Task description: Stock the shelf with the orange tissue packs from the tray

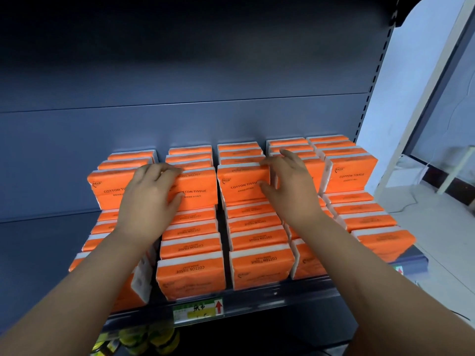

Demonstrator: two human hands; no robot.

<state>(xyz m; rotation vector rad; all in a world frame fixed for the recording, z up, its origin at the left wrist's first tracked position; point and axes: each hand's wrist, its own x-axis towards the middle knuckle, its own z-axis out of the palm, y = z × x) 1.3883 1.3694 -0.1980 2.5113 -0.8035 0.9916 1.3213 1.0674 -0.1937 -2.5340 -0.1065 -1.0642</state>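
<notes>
Orange tissue packs fill the shelf [257, 301] in several rows, with a second layer stacked toward the back. My left hand [150, 199] grips an upper-layer pack [199, 191], thumb below and fingers curled over its top edge. My right hand [288, 186] grips the neighbouring upper-layer pack [241, 183] at its right end, fingers on top and thumb on the front face. Both packs stand upright on the lower layer. No tray is in view.
A dark blue back panel [180, 119] rises behind the packs. A price label [198, 310] with a red arrow sits on the shelf's front rail. Yellow-green items [144, 340] lie on the shelf below. A white floor and wall [411, 98] are at the right.
</notes>
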